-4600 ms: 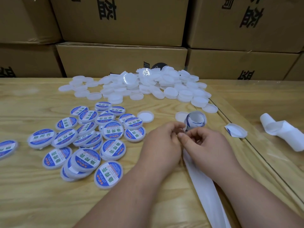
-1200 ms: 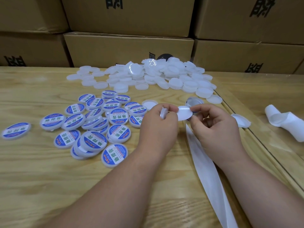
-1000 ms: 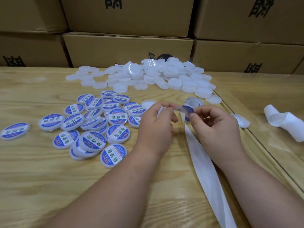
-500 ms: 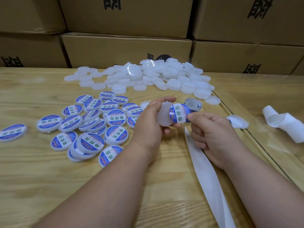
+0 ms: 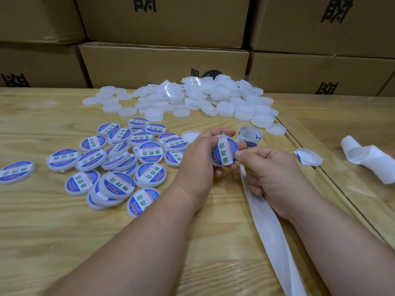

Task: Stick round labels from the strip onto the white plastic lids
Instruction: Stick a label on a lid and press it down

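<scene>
My left hand [image 5: 198, 161] grips the light, stiff white lid [image 5: 222, 153] by its rim, just right of the labelled pile [image 5: 119, 159]. My right hand [image 5: 271, 174] presses the thin, floppy label [image 5: 224, 153] down with thumb and curled fingers; edges crease easily.

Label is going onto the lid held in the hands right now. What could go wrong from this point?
1. The round label sits toward one side of the white lid that the left hand holds; pressed down by the right hand like this, it may end up off-centre or creased.
2. The backing strip trails under the right hand and off the table's near edge; a snag could drag the label roll.
3. The labelled lids lie overlapped beside the left hand, so dropping another there may knock them.
</scene>
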### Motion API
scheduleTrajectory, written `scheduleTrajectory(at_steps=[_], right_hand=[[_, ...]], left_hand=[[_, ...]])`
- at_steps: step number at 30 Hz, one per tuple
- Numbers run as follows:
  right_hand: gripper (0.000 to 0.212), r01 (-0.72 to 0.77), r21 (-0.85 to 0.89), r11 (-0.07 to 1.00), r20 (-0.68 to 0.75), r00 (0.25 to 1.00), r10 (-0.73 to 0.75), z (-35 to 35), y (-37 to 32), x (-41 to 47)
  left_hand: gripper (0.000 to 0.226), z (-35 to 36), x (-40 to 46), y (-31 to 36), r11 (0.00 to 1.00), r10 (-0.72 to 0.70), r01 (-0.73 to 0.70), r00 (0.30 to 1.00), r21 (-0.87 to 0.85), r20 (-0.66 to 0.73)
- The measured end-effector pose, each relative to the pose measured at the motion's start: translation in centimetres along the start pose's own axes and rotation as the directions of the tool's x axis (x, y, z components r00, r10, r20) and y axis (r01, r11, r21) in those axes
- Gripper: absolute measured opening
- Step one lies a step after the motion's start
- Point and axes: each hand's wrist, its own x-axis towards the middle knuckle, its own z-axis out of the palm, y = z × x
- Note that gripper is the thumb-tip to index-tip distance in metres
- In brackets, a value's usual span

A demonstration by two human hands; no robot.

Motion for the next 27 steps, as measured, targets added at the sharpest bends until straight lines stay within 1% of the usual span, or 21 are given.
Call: scheduleTrajectory(at_steps=[11,16,23,27], right_hand=[[0.017,0.007,-0.031,0.999,-0.010,1.000,-0.007,0.12,-0.12,-0.17],[0.017,0.014,-0.011,1.000,-0.005,1.000,-0.014,0.20,-0.18,-0.22],[0.023,0.023,-0.049,0.999,-0.001,1.000,-0.023,0.40,-0.34,-0.38],[0.022,0.021,-0.047,0.999,-0.003,1.000,-0.022,0.38,-0.34,-0.30]], left_hand=[[0.038,0.04,-0.03,-0.13,0.999,0.000,-0.001,1.000,0.036,0.022],[0.037,0.11,0.01,-0.10,0.999,-0.001,0.001,1.000,0.043,0.010],[0.039,0.01,-0.11,-0.14,0.998,0.003,-0.003,1.000,0.060,0.006],[0.042,0.05,0.01,-0.20,0.997,0.001,0.000,1.000,0.080,-0.013]])
